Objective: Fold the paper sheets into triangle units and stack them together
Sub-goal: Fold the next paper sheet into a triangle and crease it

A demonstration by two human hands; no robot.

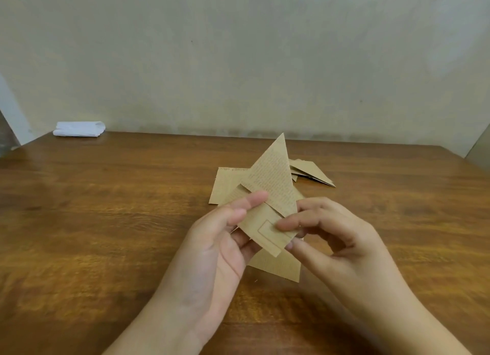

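Note:
Above the wooden table [106, 222] I hold a folded piece of brown printed paper [273, 184] whose pointed tip stands upward. My left hand [225, 238] grips its lower left part, fingers in front and thumb behind. My right hand [334, 238] pinches its lower right edge between thumb and forefinger. A flat brown sheet [225, 184] lies on the table behind the held piece. Another brown paper corner [281, 267] shows below my hands; I cannot tell whether it belongs to the held piece. Folded triangle units [310, 173] lie stacked at the back right.
A folded white cloth or paper bundle [79, 129] sits at the table's far left corner against the pale wall. The table's right edge runs near the far right of the view.

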